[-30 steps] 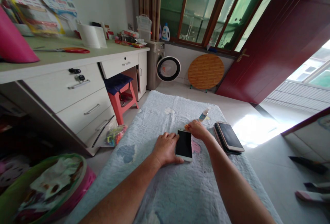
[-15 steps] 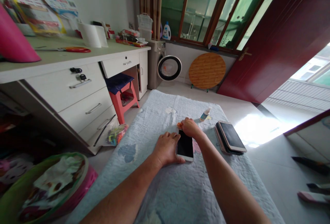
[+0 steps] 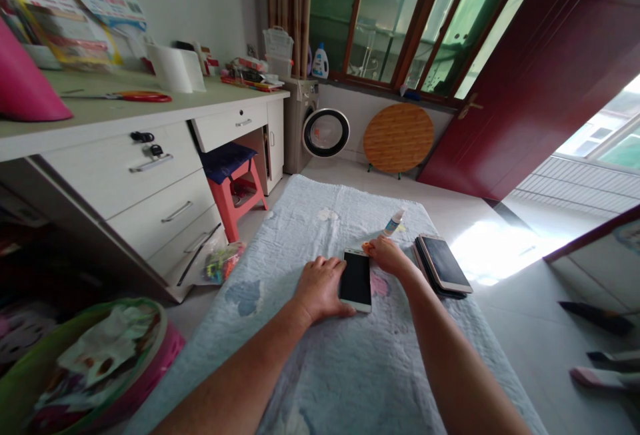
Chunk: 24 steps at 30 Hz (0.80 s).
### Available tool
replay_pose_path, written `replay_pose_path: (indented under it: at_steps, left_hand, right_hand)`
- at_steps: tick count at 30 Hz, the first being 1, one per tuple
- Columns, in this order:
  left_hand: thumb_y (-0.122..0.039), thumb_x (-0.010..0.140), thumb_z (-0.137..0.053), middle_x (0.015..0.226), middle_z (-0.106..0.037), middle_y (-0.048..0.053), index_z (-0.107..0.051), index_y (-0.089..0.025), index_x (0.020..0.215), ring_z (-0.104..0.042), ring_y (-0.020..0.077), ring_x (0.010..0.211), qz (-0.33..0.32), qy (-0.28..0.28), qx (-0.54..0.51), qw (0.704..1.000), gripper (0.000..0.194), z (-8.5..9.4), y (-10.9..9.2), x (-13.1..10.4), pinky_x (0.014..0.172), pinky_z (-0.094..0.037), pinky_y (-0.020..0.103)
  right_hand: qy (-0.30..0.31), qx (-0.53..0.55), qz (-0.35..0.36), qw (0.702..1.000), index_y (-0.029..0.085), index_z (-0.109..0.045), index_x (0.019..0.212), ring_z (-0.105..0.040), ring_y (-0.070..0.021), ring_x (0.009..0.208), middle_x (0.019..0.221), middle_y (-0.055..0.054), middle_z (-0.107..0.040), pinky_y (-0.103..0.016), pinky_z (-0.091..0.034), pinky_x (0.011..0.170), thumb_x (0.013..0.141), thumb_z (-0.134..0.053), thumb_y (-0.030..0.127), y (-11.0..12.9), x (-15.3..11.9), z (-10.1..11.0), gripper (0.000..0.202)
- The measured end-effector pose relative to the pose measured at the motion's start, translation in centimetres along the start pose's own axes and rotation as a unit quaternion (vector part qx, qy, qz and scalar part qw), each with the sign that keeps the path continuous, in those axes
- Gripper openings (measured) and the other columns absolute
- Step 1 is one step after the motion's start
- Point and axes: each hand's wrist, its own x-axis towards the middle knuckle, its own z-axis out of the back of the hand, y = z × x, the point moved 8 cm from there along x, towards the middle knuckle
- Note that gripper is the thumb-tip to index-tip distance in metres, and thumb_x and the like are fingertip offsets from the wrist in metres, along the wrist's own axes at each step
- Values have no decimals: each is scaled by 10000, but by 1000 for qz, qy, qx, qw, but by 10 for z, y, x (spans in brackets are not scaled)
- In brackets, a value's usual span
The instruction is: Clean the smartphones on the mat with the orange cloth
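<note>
A white-framed smartphone with a dark screen lies face up on the pale blue quilted cover. My left hand grips it from the left, fingers along the side edge and thumb at the lower edge. Pinched in my right hand is a small orange cloth, at the phone's top right corner; most of the cloth is hidden by the fingers. Just beyond that hand stands a small clear spray bottle with a blue label. Farther right, several phones are stacked on the cover.
The quilted cover spreads over the surface before me. Left are a white desk, a red stool and a basket with tissues. A washing machine, a round wooden tabletop and a red door stand behind.
My right hand has moved right with the orange cloth, from over the phone's top to its right corner, uncovering the top edge. My left hand keeps its hold on the phone.
</note>
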Motion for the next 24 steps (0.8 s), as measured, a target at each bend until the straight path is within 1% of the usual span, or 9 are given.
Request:
replay_pose_path:
  at_steps: [2,4,7,9,12,18,24]
  left_hand:
    - [-682,491,-713,1157,-588,59,-526,-244,1156,-525,319,1042,0,0,0,1000,818,0,0,0,906,-413,403]
    - [-681,490,-714,1166,-585,60,-527,-245,1163,-523,322,1051,0,-3,0,1000,824,-1,0,1,915,-411,404]
    - [-661,490,-723,1192,-577,65,-515,-247,1196,-517,329,1072,0,0,0,1000,844,-3,1,1,927,-410,408]
    - [-648,488,-730,1217,-569,65,-509,-255,1213,-514,333,1085,2,7,0,1000,854,-4,2,2,933,-411,412]
    - [-644,482,-737,1241,-562,64,-512,-262,1214,-515,336,1090,3,9,-1,1000,856,-5,3,2,941,-411,421]
    - [-650,477,-739,1243,-564,73,-495,-240,1240,-511,329,1095,-1,-2,5,1000,900,-6,4,2,940,-418,425]
    - [-670,485,-721,1243,-560,78,-476,-248,1265,-508,333,1098,0,1,11,1000,921,-10,5,3,930,-421,427]
  right_hand:
    - [-15,20,-11,1000,129,-685,815,-582,-164,789,796,-103,-660,-240,-339,689,959,-389,342,-3,-3,2,392]
    - [-37,40,-33,998,126,-682,835,-579,-158,756,796,-100,-663,-243,-327,658,963,-370,356,-4,-6,3,408]
    - [-67,65,-73,993,116,-678,871,-581,-160,752,816,-111,-670,-246,-315,641,966,-351,363,-4,-11,2,420]
    - [-76,81,-95,989,112,-682,855,-582,-163,745,809,-122,-675,-249,-310,631,961,-352,364,-3,-16,1,429]
    - [-70,106,-119,985,119,-690,768,-569,-156,678,733,-120,-673,-254,-291,592,950,-357,355,-2,-25,0,447]
    - [-25,156,-131,979,145,-653,588,-471,-104,510,525,-47,-592,-231,-252,515,909,-405,333,3,-53,-1,447]
    - [-18,191,-115,975,149,-611,579,-378,-87,508,547,-22,-566,-229,-207,503,899,-437,314,18,-84,0,399]
